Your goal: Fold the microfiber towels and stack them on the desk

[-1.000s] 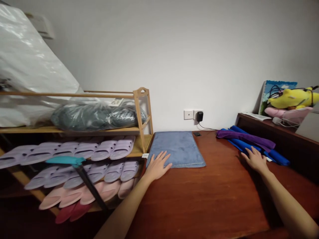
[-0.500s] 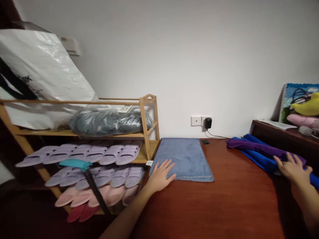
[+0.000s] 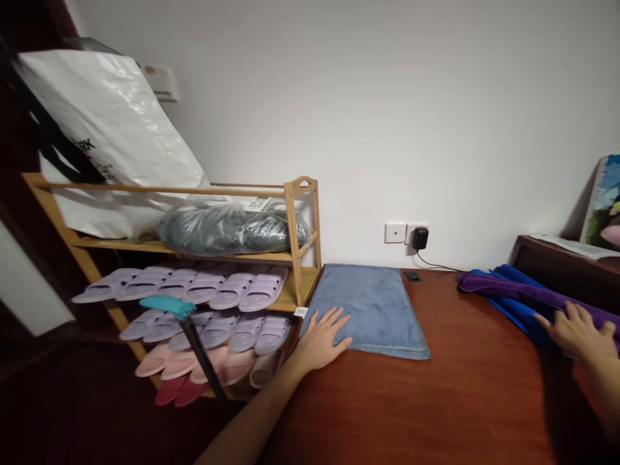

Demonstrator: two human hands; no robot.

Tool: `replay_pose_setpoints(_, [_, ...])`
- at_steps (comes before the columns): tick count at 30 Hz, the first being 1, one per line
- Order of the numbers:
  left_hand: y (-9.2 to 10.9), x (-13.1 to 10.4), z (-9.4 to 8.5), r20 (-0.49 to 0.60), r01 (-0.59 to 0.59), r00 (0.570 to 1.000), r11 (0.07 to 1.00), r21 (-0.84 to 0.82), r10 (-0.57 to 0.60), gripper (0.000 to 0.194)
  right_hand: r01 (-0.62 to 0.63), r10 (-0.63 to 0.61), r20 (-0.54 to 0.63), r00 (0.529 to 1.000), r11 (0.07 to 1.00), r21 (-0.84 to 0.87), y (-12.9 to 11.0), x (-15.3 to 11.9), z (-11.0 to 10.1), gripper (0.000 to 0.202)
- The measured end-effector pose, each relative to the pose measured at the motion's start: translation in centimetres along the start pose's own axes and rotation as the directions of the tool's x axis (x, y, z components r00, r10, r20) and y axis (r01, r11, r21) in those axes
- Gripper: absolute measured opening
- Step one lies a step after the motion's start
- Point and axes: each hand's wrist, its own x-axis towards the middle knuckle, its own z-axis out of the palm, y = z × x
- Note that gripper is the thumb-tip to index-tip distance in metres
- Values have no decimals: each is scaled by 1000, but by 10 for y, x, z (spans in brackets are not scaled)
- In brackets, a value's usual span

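Note:
A folded grey-blue cloth (image 3: 371, 303) lies flat on the reddish-brown wooden table (image 3: 416, 407), against the wall. My left hand (image 3: 322, 342) rests with fingers spread on its near left corner. On the right, a purple cloth (image 3: 518, 289) lies over a bright blue cloth (image 3: 518, 316). My right hand (image 3: 581, 332) is over the near part of these two cloths, its fingers apart and seemingly touching the purple one. Neither hand grips anything. The right ends of the purple and blue cloths run out of view.
Left of the table stands a wooden rack (image 3: 293, 245) with rows of lilac slippers (image 3: 264, 289) and pink slippers (image 3: 237, 367), a plastic-wrapped grey bundle (image 3: 227, 229) and a white bag (image 3: 121, 129). A teal-topped pole (image 3: 167, 305) stands before it. A black plug (image 3: 420, 238) trails its cord onto the table.
The view has turned slightly left, so the rack and cloths appear farther right. My left hand stays on the grey-blue cloth and my right hand stays by the purple and blue cloths.

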Motion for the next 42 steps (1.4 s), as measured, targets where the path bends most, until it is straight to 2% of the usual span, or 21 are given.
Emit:
replay_pose_setpoints(2, [-1, 0, 0, 3, -3, 1000, 1000, 3, 3, 52, 95, -106, -43, 993, 973, -210, -15, -2, -18, 82])
replay_pose_setpoints(4, [-1, 0, 0, 2, -7, 1000, 1000, 4, 7, 52, 172, -219, -84, 972, 910, -378, -38, -4, -44, 78])
replay_pose_setpoints(8, [-2, 0, 0, -2, -12, 1000, 1000, 3, 12, 52, 291, -370, -76, 926, 827, -481, -89, -9, -101, 61])
replay_pose_setpoints(12, [-3, 0, 3, -11, -22, 1000, 1000, 1, 22, 53, 398, -475, -28, 880, 768, -501, -126, -37, -139, 49])
replay_pose_setpoints(16, [-6, 0, 7, -21, -18, 1000, 1000, 2, 18, 54, 545, -603, 43, 796, 684, -485, -153, -98, -163, 34])
replay_pose_setpoints(18, [-6, 0, 8, -26, -18, 1000, 1000, -3, 18, 55, 611, -631, 74, 772, 706, -359, -166, -129, -172, 32])
replay_pose_setpoints(20, [-6, -1, 8, -27, -21, 999, 1000, -10, 21, 54, 621, -611, 111, 784, 770, -143, -174, -149, -178, 37])
replay_pose_setpoints(23, [-5, -2, 5, -31, -24, 999, 1000, -12, 23, 54, 518, -525, 169, 834, 851, 86, -170, -155, -173, 44])
replay_pose_setpoints(26, [-4, -3, 4, -37, -22, 999, 1000, -8, 22, 53, 340, -365, 314, 876, 931, 133, -145, -144, -148, 59])
replay_pose_setpoints(27, [-4, -4, 4, -39, -22, 999, 1000, -7, 22, 53, 257, -294, 411, 863, 956, 143, -135, -140, -136, 63])
replay_pose_setpoints(29, [-5, -4, 4, -43, -22, 999, 1000, -7, 22, 53, 102, -161, 588, 793, 986, 132, -115, -133, -113, 65])
replay_pose_setpoints(31, [-6, -4, 5, -48, -23, 999, 1000, -8, 23, 53, 31, -90, 661, 745, 994, 101, -100, -128, -96, 63])
replay_pose_setpoints(33, [-7, -3, 6, -52, -25, 998, 1000, -9, 24, 53, 33, -78, 661, 746, 996, 81, -94, -122, -86, 61])
replay_pose_setpoints(36, [-7, -3, 7, -53, -23, 998, 1000, -9, 23, 53, 43, -68, 638, 767, 998, 55, -94, -111, -82, 57])
replay_pose_setpoints(39, [-7, -2, 8, -51, -22, 998, 1000, -11, 21, 53, 53, -50, 584, 810, 999, 13, -102, -98, -85, 54])
replay_pose_setpoints(42, [-7, -2, 8, -52, -20, 998, 1000, -12, 19, 54, 52, -19, 493, 870, 997, -54, -115, -92, -93, 59])
